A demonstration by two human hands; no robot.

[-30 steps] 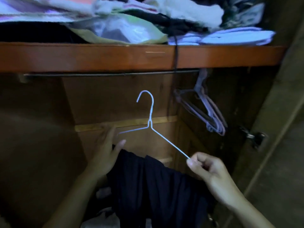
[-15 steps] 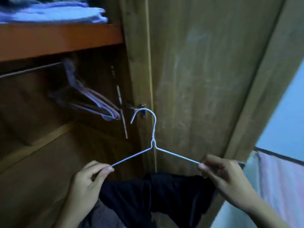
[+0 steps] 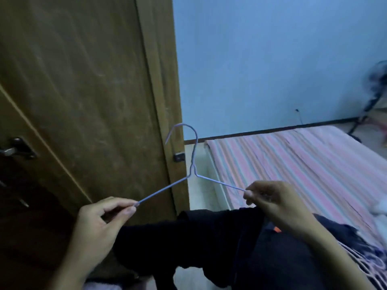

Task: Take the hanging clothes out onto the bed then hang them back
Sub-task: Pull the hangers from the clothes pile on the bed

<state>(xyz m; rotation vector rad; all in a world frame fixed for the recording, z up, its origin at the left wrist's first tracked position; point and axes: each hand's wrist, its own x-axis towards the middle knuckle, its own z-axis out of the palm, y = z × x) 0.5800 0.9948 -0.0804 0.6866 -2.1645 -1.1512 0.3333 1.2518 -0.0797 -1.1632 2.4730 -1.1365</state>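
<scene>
My left hand [image 3: 98,225] pinches the left end of the wire hanger [image 3: 191,176]: thumb and forefinger closed on the tip of its arm, other fingers curled loosely beneath. My right hand [image 3: 272,203] pinches the right end the same way, fingertips [image 3: 249,193] clamped on the wire. Between the two pinches the hanger stands upright, shoulders sloping up to the twisted neck, hook above and curling toward my left.

Just below my fingers, a dark garment [image 3: 209,239] hangs from the hanger's lower part and drapes down across the bottom of the view. It looks black; a small orange tag [image 3: 276,229] shows just under my right wrist. The light is dim, so I cannot tell what kind of garment it is or exactly how it sits on the wire.

Beyond my right fingers: the bed [image 3: 293,164], with a pink-and-pale striped sheet. The garment's right edge lies over or just in front of the bed's near corner. A bit of white cloth [image 3: 380,208] sits at the far right edge of the bed.

Beyond my left fingers: a brown wooden wardrobe door [image 3: 83,91], with a dark metal handle [image 3: 18,148] at far left.

Farther out: blue wall [image 3: 272,59], dark skirting, and a blurred standing fan [image 3: 374,88] in the right corner.
</scene>
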